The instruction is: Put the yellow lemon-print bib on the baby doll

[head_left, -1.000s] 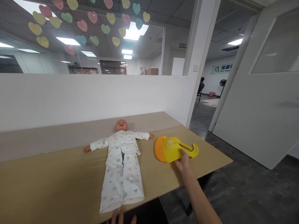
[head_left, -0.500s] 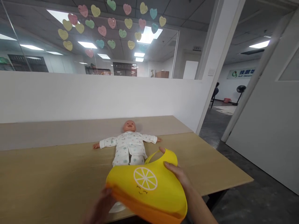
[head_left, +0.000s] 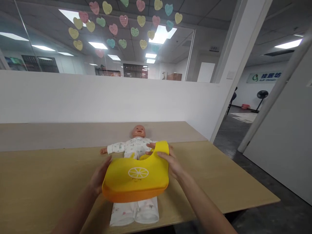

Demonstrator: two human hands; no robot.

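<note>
A yellow baby bib [head_left: 119,169] with a lemon-slice print and an orange lower pocket is held above a baby doll [head_left: 138,131]. My right hand [head_left: 172,161] grips the bib's upper right side near the neck strap, thumb in front and fingers behind. At the bib's left edge is my left hand [head_left: 100,174], closed on it, its fingers partly hidden behind. The doll lies on its back in white patterned clothes, arms spread. Its belly and upper legs are covered from view by the bib, while the white trouser legs [head_left: 134,211] show below.
The doll rests on a wooden table [head_left: 207,182] whose front and right edges are in view. Behind it stands a white half wall [head_left: 97,100] with a window above, dotted with heart-shaped notes. An open door [head_left: 280,136] and a standing fan [head_left: 262,96] are at the right.
The bib has moved up and left over the doll and now sits level instead of tilted. My left hand has risen to its left edge. The view has shifted slightly.
</note>
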